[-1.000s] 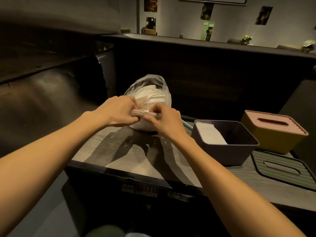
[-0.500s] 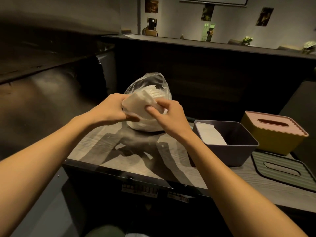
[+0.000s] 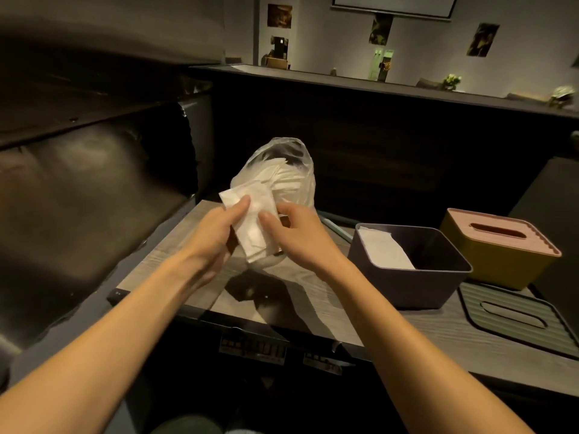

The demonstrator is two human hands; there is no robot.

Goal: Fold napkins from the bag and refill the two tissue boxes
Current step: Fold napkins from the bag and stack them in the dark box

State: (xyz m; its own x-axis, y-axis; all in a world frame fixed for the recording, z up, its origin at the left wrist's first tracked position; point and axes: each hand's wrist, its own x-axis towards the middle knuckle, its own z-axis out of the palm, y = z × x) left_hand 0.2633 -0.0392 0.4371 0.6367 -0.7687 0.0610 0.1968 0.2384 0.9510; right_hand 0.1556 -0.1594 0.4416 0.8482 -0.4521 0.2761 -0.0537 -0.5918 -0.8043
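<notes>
At frame centre, your left hand [image 3: 219,228] and right hand [image 3: 296,230] both pinch the white paper napkin [image 3: 253,220], seemingly to fold it.

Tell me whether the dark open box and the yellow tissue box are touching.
Cannot tell. In the head view the dark open box overlaps the yellow tissue box, hiding the space between them, so no contact or gap shows plainly.

Dim room: pale back wall [image 3: 313,29] with posters, dark counter [image 3: 391,89], grey wood-grain table [image 3: 313,296].
</notes>
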